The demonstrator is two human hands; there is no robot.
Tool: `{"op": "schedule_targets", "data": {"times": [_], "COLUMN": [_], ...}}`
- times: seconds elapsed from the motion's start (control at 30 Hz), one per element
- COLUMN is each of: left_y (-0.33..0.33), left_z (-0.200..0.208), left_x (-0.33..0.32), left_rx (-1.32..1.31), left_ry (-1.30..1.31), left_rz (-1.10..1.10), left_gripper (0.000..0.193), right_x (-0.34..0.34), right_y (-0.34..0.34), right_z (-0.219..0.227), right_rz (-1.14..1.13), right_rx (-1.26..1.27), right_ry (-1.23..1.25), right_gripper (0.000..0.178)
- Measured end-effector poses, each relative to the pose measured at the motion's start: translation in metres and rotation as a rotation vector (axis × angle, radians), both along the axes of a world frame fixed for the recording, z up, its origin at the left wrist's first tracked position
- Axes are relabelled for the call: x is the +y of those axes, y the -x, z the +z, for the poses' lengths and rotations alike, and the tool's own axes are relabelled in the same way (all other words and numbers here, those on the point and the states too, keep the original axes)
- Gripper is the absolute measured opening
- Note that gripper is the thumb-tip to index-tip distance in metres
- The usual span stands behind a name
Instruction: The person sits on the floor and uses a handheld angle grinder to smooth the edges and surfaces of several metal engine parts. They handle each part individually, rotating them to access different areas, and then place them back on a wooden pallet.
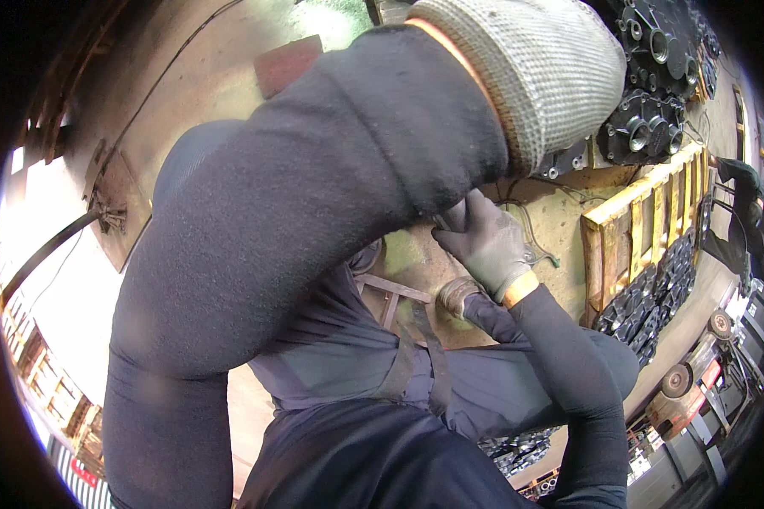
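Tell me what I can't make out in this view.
Head view, left hand: fingers hidden beyond the near side of its knit glove; top cropped by the frame.
Head view, right hand: some fingertips, and anything they may hold, behind the left sleeve.
Head view, person at right: details too small and dark.

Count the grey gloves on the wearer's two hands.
2: the left glove, ribbed, at the top of the view, right of centre; the right glove, lower, just right of the middle.
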State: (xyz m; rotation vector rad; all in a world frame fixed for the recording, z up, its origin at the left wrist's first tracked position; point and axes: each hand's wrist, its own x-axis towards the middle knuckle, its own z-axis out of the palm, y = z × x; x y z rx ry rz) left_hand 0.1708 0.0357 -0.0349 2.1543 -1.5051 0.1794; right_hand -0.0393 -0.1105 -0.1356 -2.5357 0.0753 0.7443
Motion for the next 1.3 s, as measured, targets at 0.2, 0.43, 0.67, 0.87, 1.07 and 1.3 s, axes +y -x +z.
{"op": "schedule_targets", "data": {"times": [0.2,0.43,0.67,0.87,1.07,1.3], "left_y": [-0.009,-0.005,-0.005,-0.001,0.001,0.006], "left_z": [0.035,0.025,0.029,0.028,0.027,0.030], "left_x": [0.007,0.007,0.008,0.005,0.000,-0.008], "left_rx": [0.111,0.091,0.084,0.071,0.062,0.049], "left_ry": [-0.225,-0.152,-0.187,-0.221,-0.259,-0.310], "left_rz": [-0.026,-0.027,-0.014,-0.006,0.002,0.014], "left_gripper": [0.016,0.018,0.019,0.021,0.022,0.024], "right_x": [0.002,0.008,0.015,0.011,0.006,-0.007], "right_y": [0.002,-0.010,-0.017,0.009,0.035,0.049], "right_z": [0.001,0.014,0.023,0.011,0.024,0.016], "right_rz": [-0.003,-0.015,-0.057,-0.073,-0.065,-0.117], "right_rx": [0.042,0.072,0.080,0.035,0.074,0.067], "right_ry": [0.007,0.054,0.031,-0.059,-0.082,-0.025], "right_gripper": [0.063,0.065,0.059,0.056,0.061,0.061]}}
